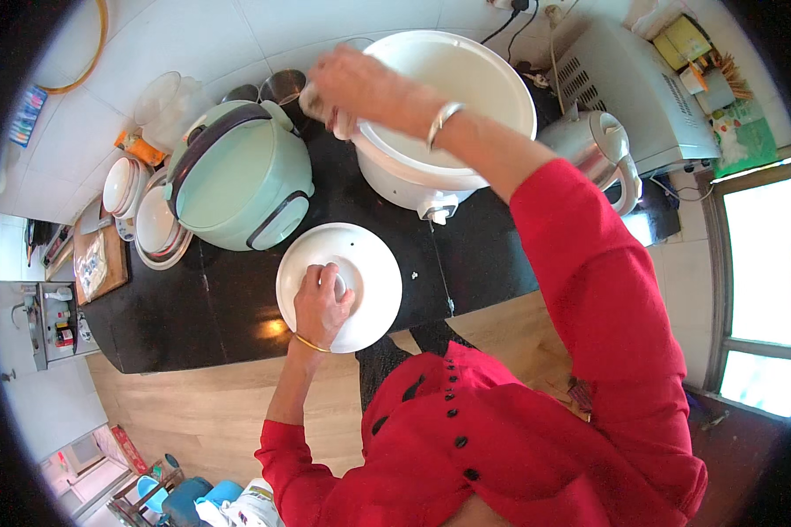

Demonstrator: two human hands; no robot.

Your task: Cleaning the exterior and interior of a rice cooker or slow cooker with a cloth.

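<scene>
My left hand [322,306] grips the knob of a round white lid [376,290] at the front edge of the black counter. Blurred, my right hand [343,89] reaches across the left rim of a large white electric cooker [402,174], holding a pale cloth or similar thing [316,105] that I cannot make out well. The cooker stands uncovered, and its pale inside shows. Left of it sits a mint-green rice cooker [257,178] with a dark handle.
Stacked white bowls [158,221] and a wooden cutting board [109,263] lie at the left. Metal cups [283,85] stand behind the rice cooker. A steel electric kettle [586,145] and a grey microwave-like appliance [639,85] are at the right, with cords along the wall.
</scene>
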